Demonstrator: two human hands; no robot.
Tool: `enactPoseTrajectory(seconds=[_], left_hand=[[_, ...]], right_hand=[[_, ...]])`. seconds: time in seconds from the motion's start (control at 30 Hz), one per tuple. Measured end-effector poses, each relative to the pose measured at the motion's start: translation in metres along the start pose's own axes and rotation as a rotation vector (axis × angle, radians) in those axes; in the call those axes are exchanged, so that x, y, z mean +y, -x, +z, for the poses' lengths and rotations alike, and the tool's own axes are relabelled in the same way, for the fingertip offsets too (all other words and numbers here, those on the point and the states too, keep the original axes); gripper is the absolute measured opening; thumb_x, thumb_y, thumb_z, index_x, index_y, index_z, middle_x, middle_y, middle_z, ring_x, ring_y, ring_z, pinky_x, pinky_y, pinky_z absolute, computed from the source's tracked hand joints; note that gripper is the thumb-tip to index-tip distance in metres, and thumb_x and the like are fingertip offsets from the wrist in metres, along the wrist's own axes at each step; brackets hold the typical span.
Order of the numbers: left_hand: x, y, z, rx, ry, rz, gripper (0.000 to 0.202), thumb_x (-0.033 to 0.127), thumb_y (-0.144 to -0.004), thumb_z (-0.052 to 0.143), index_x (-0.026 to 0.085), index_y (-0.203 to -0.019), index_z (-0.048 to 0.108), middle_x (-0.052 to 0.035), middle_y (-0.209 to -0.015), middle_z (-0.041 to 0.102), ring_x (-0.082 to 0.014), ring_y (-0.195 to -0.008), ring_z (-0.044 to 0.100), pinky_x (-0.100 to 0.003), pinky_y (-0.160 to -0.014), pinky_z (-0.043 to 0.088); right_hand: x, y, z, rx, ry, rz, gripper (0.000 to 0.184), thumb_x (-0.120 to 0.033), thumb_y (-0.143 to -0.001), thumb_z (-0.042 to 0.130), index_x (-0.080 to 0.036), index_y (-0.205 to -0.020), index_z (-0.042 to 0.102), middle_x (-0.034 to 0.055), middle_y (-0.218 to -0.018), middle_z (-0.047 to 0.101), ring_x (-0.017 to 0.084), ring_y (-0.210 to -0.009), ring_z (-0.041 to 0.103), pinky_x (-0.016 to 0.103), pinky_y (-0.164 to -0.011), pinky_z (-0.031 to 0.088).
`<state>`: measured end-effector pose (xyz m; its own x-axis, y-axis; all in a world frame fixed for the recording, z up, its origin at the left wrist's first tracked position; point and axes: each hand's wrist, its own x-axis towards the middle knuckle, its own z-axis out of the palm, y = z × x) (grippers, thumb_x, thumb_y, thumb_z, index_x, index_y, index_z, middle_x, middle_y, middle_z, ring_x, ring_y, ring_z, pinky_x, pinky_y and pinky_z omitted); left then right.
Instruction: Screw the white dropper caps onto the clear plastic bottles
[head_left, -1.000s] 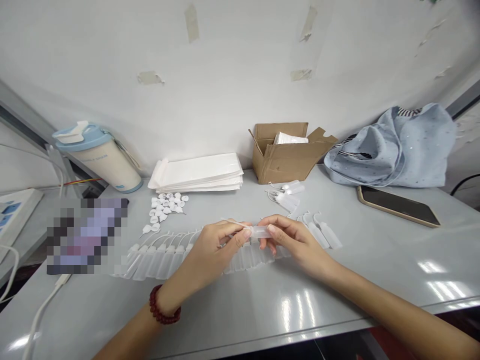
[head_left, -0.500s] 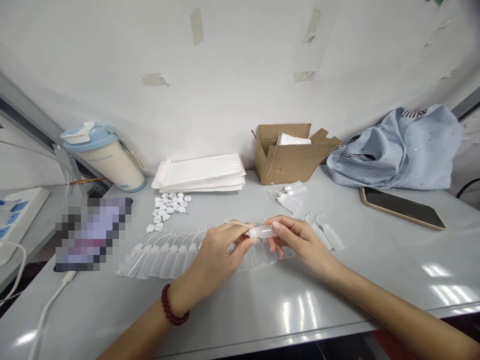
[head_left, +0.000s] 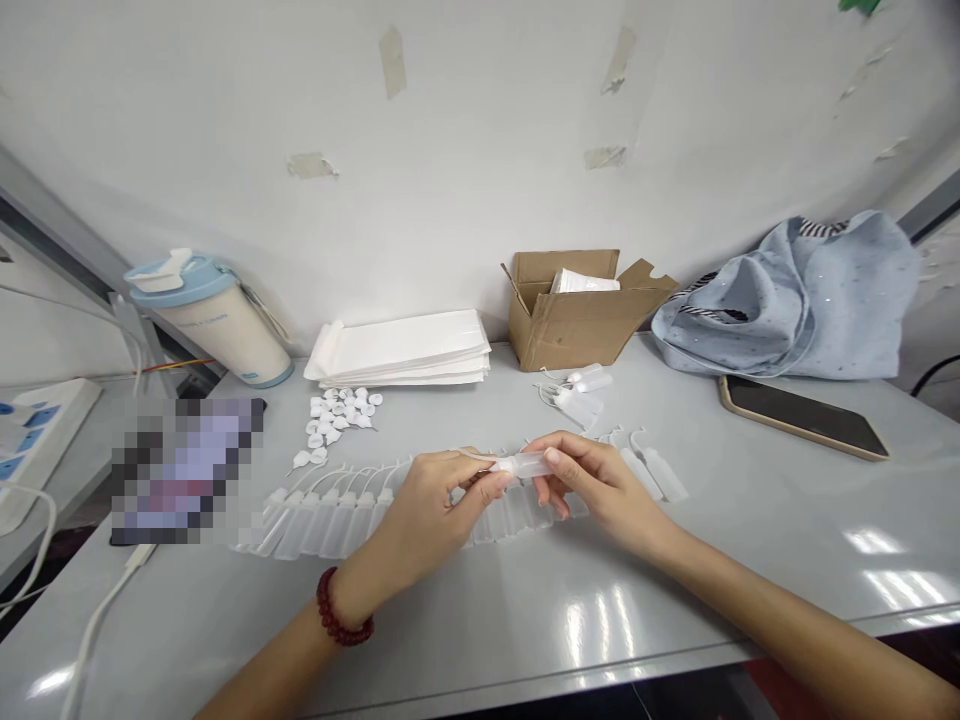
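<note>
A small translucent squeeze bottle (head_left: 527, 465) lies sideways between my two hands. My right hand (head_left: 589, 475) is closed on its body, thumb on top. My left hand (head_left: 450, 500) pinches the white neck end, where a thin strap trails over the fingers; the tip there is hidden. Under and beside my hands runs a row of similar bottles (head_left: 326, 525) on the grey table, partly covered by the left hand. Two more bottles (head_left: 660, 472) lie right of my right hand, and a few loose bottles (head_left: 579, 405) lie farther back.
White caps (head_left: 341, 408) are heaped at the back left, before a stack of white envelopes (head_left: 405, 350). A cardboard box (head_left: 574, 330), a blue cloth bag (head_left: 810, 300) and a phone (head_left: 802, 418) stand or lie to the right. At left are a tumbler (head_left: 217, 325) and a blurred-out phone (head_left: 187, 470).
My left hand has shifted slightly and its fingers have turned at the bottle's neck end. My right hand keeps its hold on the bottle. The view has moved a little.
</note>
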<state>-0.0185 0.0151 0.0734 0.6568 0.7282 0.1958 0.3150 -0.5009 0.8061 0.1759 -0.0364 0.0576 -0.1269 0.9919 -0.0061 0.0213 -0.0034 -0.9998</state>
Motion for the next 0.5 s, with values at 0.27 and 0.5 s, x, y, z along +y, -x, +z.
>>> enactPoseTrajectory(seconds=[0.27,0.5], left_hand=[[-0.0024,-0.0008,0.0019,0.019,-0.043,0.041,0.02,0.03,-0.091,0.052,0.019,-0.087,0.067,-0.0027,-0.076,0.067,-0.0155,-0.07,0.058,-0.025,-0.063,0.044],[0.0002,-0.0014,-0.0018,-0.051,-0.062,-0.111,0.041,0.04,-0.094,0.042,0.017,-0.066,0.061,-0.0001,-0.067,0.063,-0.0134,-0.063,0.055,-0.024,-0.058,0.038]], right_hand=[[-0.0004,-0.0034,0.0004,0.0,0.013,0.037,0.035,-0.049,-0.09,0.047,-0.017,-0.083,0.059,-0.0022,-0.059,0.057,0.009,-0.046,0.047,0.026,-0.051,0.039],[-0.0005,-0.0064,-0.0025,-0.017,0.041,0.005,0.036,-0.051,-0.088,0.05,-0.017,-0.089,0.059,0.0,-0.066,0.062,0.01,-0.046,0.05,0.026,-0.049,0.041]])
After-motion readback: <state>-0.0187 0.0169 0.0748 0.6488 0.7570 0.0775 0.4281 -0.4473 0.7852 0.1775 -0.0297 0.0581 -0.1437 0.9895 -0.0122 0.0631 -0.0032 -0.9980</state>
